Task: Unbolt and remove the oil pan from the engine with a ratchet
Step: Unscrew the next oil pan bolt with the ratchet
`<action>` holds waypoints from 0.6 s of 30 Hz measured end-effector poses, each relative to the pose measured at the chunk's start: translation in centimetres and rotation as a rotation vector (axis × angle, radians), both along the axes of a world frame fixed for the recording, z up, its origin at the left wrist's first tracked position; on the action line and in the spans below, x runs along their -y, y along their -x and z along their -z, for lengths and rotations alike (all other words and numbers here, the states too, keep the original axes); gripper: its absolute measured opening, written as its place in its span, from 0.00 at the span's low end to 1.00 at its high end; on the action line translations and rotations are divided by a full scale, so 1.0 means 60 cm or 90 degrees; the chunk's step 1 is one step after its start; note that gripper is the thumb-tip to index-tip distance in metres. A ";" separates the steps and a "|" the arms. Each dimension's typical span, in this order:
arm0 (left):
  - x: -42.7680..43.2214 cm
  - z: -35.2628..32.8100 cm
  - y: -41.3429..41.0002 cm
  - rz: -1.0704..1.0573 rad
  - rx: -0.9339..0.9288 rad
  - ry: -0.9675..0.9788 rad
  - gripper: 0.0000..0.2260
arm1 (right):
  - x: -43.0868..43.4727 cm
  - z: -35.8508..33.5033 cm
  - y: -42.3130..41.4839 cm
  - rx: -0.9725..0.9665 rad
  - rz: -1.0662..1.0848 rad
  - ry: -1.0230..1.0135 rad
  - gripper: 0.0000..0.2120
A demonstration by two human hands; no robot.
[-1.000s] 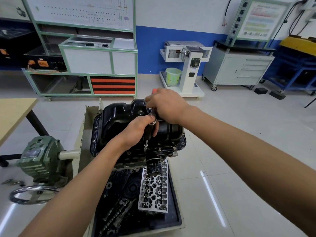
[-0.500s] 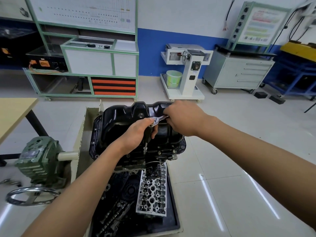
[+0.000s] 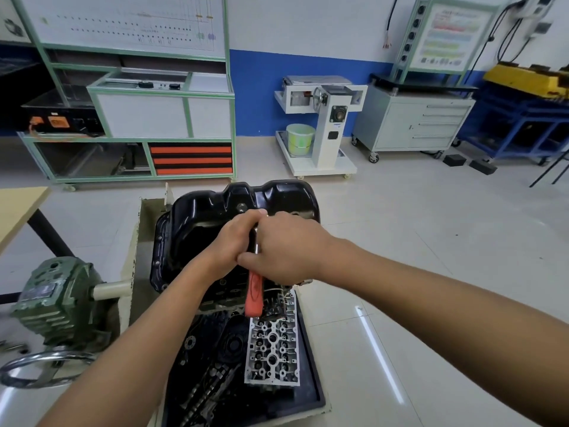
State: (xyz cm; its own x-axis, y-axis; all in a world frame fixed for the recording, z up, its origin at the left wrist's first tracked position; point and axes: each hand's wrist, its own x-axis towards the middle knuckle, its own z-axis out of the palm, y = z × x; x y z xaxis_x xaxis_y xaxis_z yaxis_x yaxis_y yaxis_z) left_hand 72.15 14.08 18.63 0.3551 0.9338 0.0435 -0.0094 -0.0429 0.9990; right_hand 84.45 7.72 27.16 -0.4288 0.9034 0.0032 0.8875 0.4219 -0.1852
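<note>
Black pan (image 3: 197, 217) sits on engine (image 3: 223, 289), centre. The ratchet (image 3: 255, 292) axis runs 12–6: orange grip at 6, head hidden near the pan's 5 o'clock rim. There the left hand (image 3: 235, 241) curls over the head end and the right hand (image 3: 288, 249) wraps the shaft, touching it.

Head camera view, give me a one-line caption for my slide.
Left hand and right hand grip an orange-handled ratchet over the black oil pan.

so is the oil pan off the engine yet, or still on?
Still on. The oil pan sits flange-down on the engine; left hand and right hand grip the ratchet above it.
</note>
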 end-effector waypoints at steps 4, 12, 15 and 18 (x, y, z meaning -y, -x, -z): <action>-0.005 -0.002 0.009 0.053 0.010 -0.007 0.15 | 0.003 0.003 -0.006 -0.005 0.003 0.039 0.22; -0.001 -0.008 0.008 0.116 -0.020 -0.049 0.21 | -0.025 -0.032 -0.048 0.214 0.022 0.090 0.20; 0.002 -0.011 0.009 0.117 -0.029 -0.061 0.23 | -0.035 -0.038 -0.057 0.246 0.049 0.063 0.21; 0.006 -0.012 0.008 0.123 -0.038 -0.066 0.25 | -0.048 -0.043 -0.066 0.258 0.084 0.033 0.21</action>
State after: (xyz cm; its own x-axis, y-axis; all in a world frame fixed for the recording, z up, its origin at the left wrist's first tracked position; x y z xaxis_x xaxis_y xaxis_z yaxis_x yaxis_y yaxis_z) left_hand 71.68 13.74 19.36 0.5312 0.8401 0.1097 0.0319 -0.1492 0.9883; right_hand 88.39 10.60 29.74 -0.2677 0.9449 -0.1883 0.9385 0.2999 0.1709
